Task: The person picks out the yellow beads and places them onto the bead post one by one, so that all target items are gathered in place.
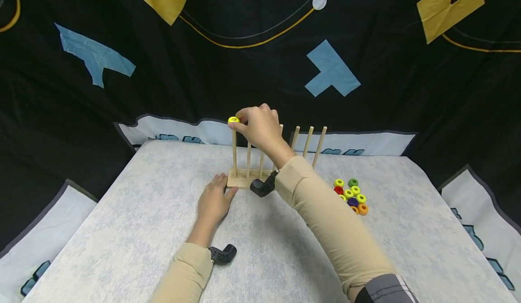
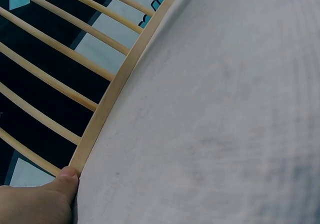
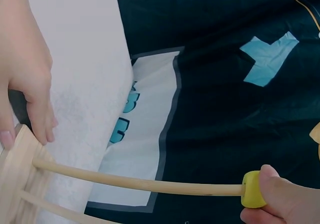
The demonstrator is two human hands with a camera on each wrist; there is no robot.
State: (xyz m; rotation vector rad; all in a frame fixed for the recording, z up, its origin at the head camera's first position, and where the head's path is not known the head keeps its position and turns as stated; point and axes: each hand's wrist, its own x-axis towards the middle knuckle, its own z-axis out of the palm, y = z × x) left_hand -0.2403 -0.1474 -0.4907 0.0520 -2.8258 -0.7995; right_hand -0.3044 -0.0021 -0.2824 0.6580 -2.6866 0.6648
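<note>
My right hand (image 1: 262, 126) pinches a yellow ring (image 1: 234, 120) between thumb and fingers at the top of the leftmost peg (image 1: 234, 153). Seen from the right wrist, the yellow ring (image 3: 254, 189) meets the peg's tip (image 3: 150, 185). The left hand (image 1: 213, 201) rests at the left end of the wooden base (image 1: 240, 182), and its thumb (image 2: 66, 181) touches the base's edge (image 2: 107, 96) in the left wrist view. The other pegs stand upright with no rings visible on them; my right hand and wrist partly hide some.
Right of the rack, several loose rings lie grouped on the table (image 1: 407, 230): yellow ones (image 1: 360, 198), a green ring (image 1: 352, 182), a red ring (image 1: 338, 190), a purple ring (image 1: 352, 202) and an orange ring (image 1: 363, 209). A black curtain (image 1: 252, 81) hangs behind.
</note>
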